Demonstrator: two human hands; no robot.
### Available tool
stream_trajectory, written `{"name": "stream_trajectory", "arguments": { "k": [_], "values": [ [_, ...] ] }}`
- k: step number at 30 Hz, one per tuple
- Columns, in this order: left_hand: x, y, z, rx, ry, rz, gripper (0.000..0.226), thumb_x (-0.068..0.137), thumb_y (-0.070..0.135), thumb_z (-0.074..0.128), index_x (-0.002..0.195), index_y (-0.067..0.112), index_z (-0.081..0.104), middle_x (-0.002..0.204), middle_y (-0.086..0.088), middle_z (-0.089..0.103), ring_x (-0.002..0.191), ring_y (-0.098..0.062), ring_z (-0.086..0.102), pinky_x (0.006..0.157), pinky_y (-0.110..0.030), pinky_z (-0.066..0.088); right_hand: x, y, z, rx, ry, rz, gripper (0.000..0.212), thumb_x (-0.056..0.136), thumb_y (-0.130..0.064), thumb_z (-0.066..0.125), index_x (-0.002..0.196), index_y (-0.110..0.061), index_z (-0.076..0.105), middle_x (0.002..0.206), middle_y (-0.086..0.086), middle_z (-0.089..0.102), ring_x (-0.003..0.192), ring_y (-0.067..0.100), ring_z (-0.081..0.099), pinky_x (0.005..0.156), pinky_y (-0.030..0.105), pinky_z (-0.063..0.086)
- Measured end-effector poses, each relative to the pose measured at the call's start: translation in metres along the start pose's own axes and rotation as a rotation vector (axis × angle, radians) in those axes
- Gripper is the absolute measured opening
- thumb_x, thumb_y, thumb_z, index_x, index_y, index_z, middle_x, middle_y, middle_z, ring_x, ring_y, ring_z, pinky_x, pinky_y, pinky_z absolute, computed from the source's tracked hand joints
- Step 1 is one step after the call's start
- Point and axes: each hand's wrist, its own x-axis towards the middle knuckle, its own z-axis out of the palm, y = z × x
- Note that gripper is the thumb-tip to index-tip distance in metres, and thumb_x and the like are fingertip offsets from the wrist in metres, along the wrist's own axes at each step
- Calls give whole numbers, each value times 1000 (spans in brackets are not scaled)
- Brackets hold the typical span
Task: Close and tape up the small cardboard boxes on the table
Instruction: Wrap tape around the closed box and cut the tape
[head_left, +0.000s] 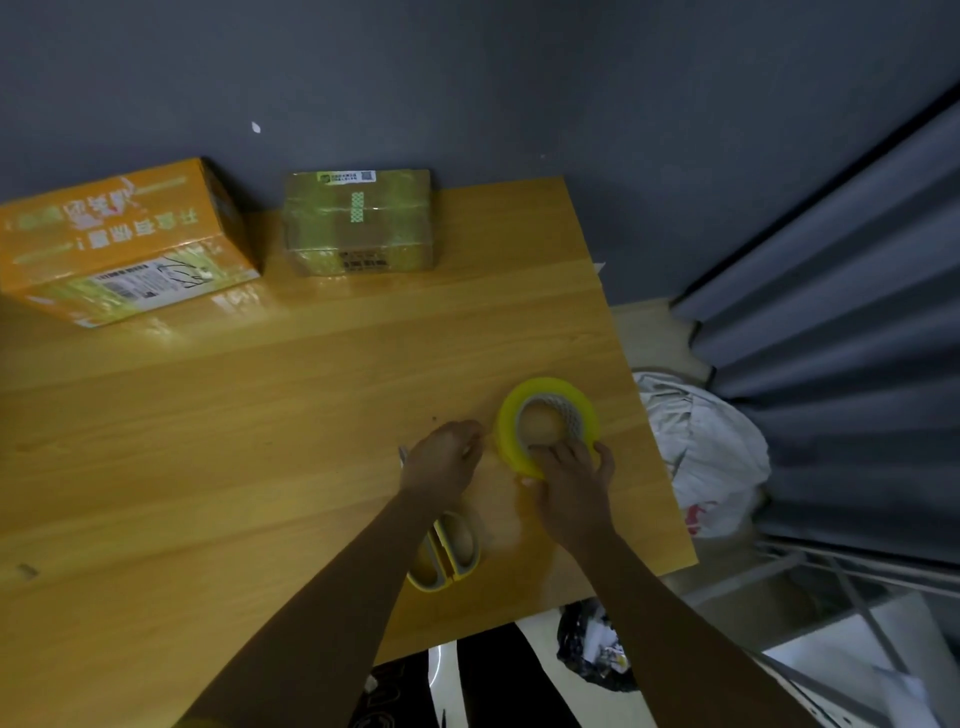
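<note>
Head view: right hand (571, 480) grips tape roll (545, 423); left hand (441, 460), fingers curled, just beside it.

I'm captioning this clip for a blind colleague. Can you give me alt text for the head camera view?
A person's right hand grips a yellow tape roll on a wooden table, the left hand beside it above yellow-handled scissors. Two closed boxes sit at the far edge: an orange box and a small brown box.
</note>
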Motion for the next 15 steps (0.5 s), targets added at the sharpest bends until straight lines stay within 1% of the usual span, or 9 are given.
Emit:
{"name": "stream_trajectory", "arguments": {
  "k": [1,2,3,4,6,8,11,13,15],
  "values": [
    [0,0,-1,-25,-22,-25,22,97,30,49,113,22,61,113,-1,65,108,-22,59,89,-34,42,0,0,0,6,8,-2,34,98,-32,46,131,-29,50,128,-4,52,134,19,34,111,47,5],
    [1,1,-4,-74,-40,-56,20,96,29,51,111,19,61,110,-2,66,107,-24,60,92,-41,45,0,0,0,14,17,-3,34,97,-32,48,131,-28,52,127,-3,54,133,20,35,110,47,6],
    [2,1,-7,-145,-46,-85,19,94,26,55,109,16,61,107,-2,67,107,-24,61,92,-44,46,0,0,0,16,18,0,34,97,-31,49,131,-28,52,126,-3,54,133,20,36,110,47,6],
    [2,0,-9,-211,-43,-102,17,92,22,59,106,14,61,104,-2,68,105,-24,61,92,-42,46,0,0,0,9,13,1,35,97,-31,48,131,-29,51,127,-4,54,133,20,35,110,47,6],
    [3,-1,-13,-288,-50,-96,12,88,12,64,100,8,63,98,-4,67,101,-23,63,87,-33,48,0,0,0,-5,6,0,36,97,-33,47,133,-30,49,128,-5,52,133,19,34,110,46,4],
    [4,0,-14,-312,-42,-93,8,87,8,65,93,4,64,95,-9,68,97,-25,64,82,-31,47,0,0,-1,9,15,-4,36,97,-33,48,132,-28,51,127,-4,53,133,20,35,109,46,3],
    [3,3,-15,-263,-13,-108,7,92,13,58,95,8,63,98,-9,68,96,-26,62,79,-33,46,-1,-1,-3,23,26,-7,34,96,-30,50,129,-25,54,125,-2,55,132,21,38,110,47,6],
    [1,5,-14,-134,-35,-87,11,98,16,48,103,12,57,102,-11,65,97,-30,60,75,-35,43,-1,-1,-4,2,29,-18,34,96,-30,50,129,-26,54,124,-2,55,131,21,39,110,47,8],
    [-2,9,-13,-16,-53,-73,12,101,17,41,108,12,49,104,-13,64,97,-33,59,69,-35,37,-1,-2,-5,-21,11,-22,34,96,-33,48,130,-26,53,124,-2,55,131,21,39,110,47,8]
  ]
}}
